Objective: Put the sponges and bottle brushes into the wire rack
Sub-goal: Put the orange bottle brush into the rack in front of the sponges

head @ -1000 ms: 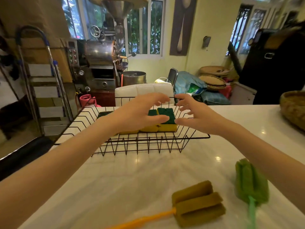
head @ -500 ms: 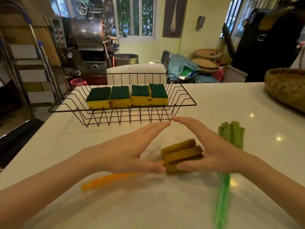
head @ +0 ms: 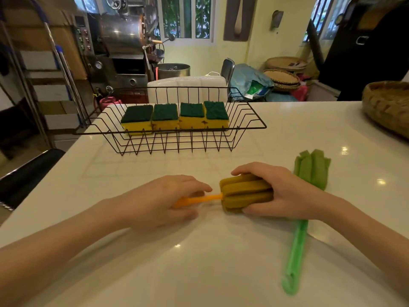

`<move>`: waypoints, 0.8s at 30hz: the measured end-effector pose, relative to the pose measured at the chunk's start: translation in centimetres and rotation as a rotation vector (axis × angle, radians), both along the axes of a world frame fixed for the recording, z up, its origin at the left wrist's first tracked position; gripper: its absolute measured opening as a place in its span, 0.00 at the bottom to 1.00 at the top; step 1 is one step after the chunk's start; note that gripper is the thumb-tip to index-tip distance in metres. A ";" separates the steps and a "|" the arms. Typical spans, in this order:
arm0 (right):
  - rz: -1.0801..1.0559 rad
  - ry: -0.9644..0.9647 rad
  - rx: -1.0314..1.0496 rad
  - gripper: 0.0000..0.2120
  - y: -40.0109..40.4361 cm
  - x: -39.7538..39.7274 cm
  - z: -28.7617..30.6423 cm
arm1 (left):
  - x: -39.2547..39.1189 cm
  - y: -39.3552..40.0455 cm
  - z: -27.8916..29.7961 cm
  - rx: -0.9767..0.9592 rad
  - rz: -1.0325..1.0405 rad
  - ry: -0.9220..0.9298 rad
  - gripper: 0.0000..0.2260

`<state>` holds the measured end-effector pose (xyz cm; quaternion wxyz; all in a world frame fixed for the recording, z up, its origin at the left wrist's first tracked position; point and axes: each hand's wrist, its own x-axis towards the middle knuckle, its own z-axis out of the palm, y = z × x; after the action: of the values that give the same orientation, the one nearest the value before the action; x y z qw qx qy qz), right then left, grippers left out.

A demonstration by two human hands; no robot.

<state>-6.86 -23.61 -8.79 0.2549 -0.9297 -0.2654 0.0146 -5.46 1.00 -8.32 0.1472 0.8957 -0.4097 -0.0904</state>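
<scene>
A black wire rack (head: 250, 120) stands on the white table (head: 199, 262) and holds several yellow sponges with green tops (head: 174, 117) in a row. Nearer me lies an orange-handled bottle brush (head: 245, 192) with an olive foam head. My right hand (head: 281, 191) grips the foam head. My left hand (head: 163, 200) is closed over the orange handle. A green bottle brush (head: 309, 173) lies on the table to the right, partly hidden under my right forearm.
A woven basket (head: 389, 107) sits at the table's far right. A white padded chair back (head: 188, 87) stands just behind the rack. Beyond the left table edge are a black seat (head: 26, 173) and a step ladder.
Both hands came back from the rack, where the sponges now lie, to the orange bottle brush. They have closed on it, right on the foam head, left on the handle.
</scene>
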 end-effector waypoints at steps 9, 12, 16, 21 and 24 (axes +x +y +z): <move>-0.011 -0.073 0.098 0.23 -1.1 1.8 2.6 | 2.0 0.7 2.4 -0.115 0.074 -0.099 0.13; -0.011 -0.101 0.129 0.23 -1.1 2.8 3.6 | 2.7 1.1 3.6 -0.163 0.099 -0.126 0.13; -0.019 -0.134 0.151 0.24 -0.7 4.6 5.0 | 4.0 1.4 5.4 -0.206 0.166 -0.203 0.13; -0.024 -0.177 0.231 0.25 0.5 7.5 7.4 | 6.8 1.9 8.2 -0.247 0.235 -0.286 0.12; -0.032 -0.168 0.287 0.25 1.2 9.7 8.4 | 9.1 2.3 9.7 -0.251 0.256 -0.321 0.12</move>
<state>2.86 -22.41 -0.41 0.3623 -0.8858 -0.2702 -0.1053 3.59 3.25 1.37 0.2006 0.9179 -0.3189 0.1245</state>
